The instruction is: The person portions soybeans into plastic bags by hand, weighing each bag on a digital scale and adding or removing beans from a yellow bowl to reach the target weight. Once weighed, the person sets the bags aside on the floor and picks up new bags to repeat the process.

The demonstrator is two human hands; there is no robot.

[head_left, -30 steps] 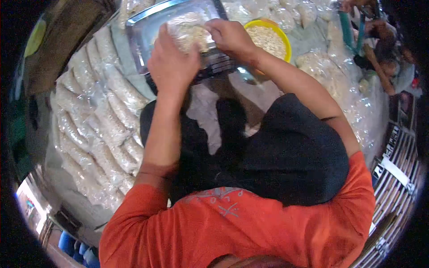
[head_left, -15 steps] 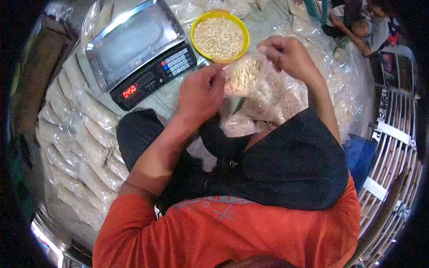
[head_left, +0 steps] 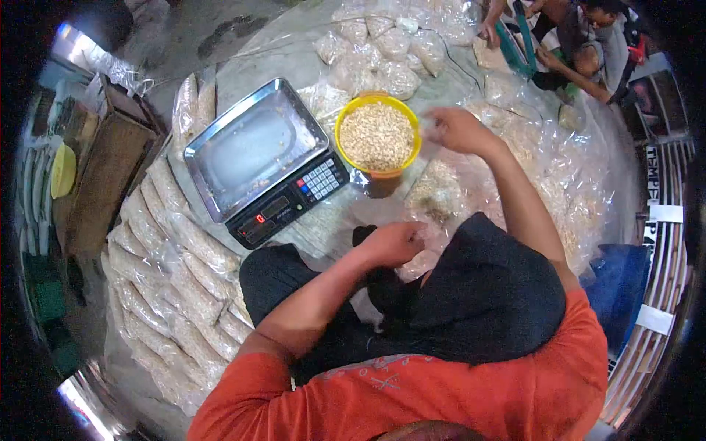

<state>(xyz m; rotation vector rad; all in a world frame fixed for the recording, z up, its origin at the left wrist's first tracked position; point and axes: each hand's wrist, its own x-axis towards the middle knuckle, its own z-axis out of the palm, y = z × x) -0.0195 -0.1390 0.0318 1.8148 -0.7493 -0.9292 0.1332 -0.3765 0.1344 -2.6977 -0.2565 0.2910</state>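
Observation:
My left hand (head_left: 397, 244) is low over my crossed legs, its fingers closed around what looks like the clear edge of a plastic bag (head_left: 440, 189). That bag holds pale, grain-like pieces and is slightly blurred between my two hands. Higher up, my right hand (head_left: 460, 131) is bent just right of a yellow bowl (head_left: 421, 144). Motion smears its fingertips, so a grip cannot be made out. Loose pale pieces (head_left: 376, 136) fill the bowl. Left of it stands a digital scale (head_left: 250, 220) with a bare metal tray (head_left: 254, 147); its red display reads 0.
Filled long bags (head_left: 176, 287) lie in rows on the left. Several more filled bags (head_left: 382, 66) are at the back, and others (head_left: 548, 176) on the right. Another person (head_left: 588, 55) sits at upper right, beside a green tool (head_left: 517, 48). A wooden box (head_left: 110, 169) stands far left.
My hands have moved apart: the left down toward my lap, the right still by the bowl. The bag has dropped lower. The scale's display went from about 0450 to 0. The camera view has shifted.

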